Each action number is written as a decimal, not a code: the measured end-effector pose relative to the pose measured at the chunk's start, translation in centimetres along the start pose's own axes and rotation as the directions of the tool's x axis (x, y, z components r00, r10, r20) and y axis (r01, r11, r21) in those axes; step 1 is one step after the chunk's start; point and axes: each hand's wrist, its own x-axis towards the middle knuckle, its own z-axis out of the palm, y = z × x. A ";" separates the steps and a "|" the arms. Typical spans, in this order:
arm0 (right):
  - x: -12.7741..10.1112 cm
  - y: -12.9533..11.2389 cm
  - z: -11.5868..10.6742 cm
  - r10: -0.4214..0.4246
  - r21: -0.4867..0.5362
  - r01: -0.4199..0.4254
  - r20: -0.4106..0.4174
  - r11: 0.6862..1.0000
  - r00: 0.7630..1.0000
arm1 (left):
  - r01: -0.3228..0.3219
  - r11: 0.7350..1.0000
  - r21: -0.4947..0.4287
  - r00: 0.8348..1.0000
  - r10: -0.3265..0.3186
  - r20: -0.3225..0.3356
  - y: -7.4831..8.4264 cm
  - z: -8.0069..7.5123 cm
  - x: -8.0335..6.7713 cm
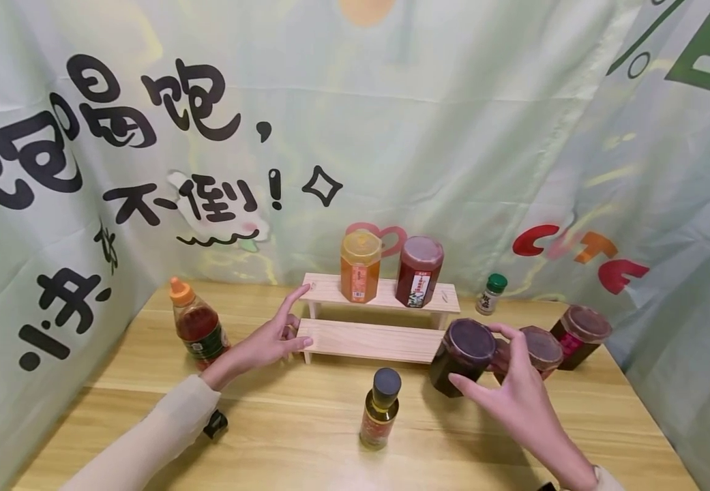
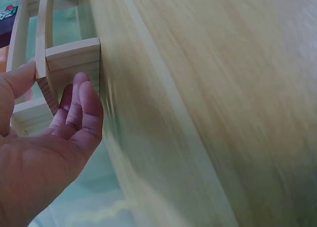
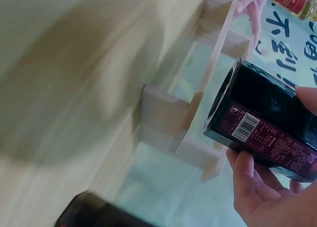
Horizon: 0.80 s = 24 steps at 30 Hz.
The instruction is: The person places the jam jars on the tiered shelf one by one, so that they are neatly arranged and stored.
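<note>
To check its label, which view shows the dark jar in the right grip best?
The right wrist view: the dark jar turns its barcode and label to the camera, the right grip holding it. The head view shows its lid and dark side, but no label is discernible. The left wrist view does not show it.

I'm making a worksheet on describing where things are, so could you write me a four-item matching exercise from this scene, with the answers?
Things
1. right hand
2. orange jar
3. green-capped shaker
4. squeeze bottle

Places and states
A. on the table, left of the wooden stand
B. on the stand's upper shelf
C. holding a dark jar
D. on the table, beyond the stand's right end

Pairs: 1-C, 2-B, 3-D, 4-A
</note>
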 end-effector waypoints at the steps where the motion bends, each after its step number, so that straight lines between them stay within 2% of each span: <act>1: 0.3 -0.2 0.3 -0.012 0.000 0.012 0.006 1.000 1.000 | -0.001 1.000 -0.003 1.000 0.001 0.001 0.0 0.0 0.0; 6: 1.7 -0.9 2.1 -0.066 0.008 0.065 0.028 0.998 0.997 | 0.002 1.000 -0.011 1.000 -0.002 0.003 0.0 -0.1 0.1; 14: 3.6 -1.6 5.2 -0.184 0.119 0.173 0.086 0.978 0.979 | -0.003 1.000 -0.015 1.000 0.003 0.007 0.1 -0.1 0.2; 24: 5.4 -2.7 8.9 -0.241 0.236 0.195 0.184 0.952 0.953 | -0.025 1.000 0.000 1.000 0.025 0.006 0.2 0.0 0.1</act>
